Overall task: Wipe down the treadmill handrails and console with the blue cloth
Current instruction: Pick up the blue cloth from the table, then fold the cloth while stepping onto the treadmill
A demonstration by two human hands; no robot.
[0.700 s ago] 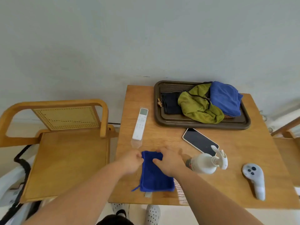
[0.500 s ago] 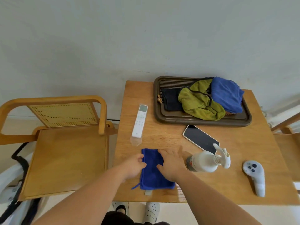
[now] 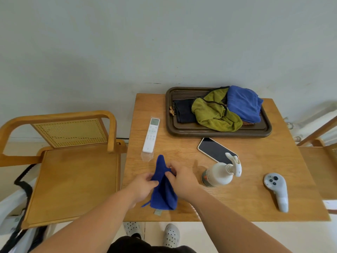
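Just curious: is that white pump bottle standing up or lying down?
Lying down: the bottle rests sideways on the table, pump head pointing right.

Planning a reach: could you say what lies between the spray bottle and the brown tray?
A smartphone lies flat on the table between them, in the head view.

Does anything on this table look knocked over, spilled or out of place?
The white spray bottle lies on its side on the table, its trigger head beside a corner of the smartphone. No spill shows. Nothing else stands out.
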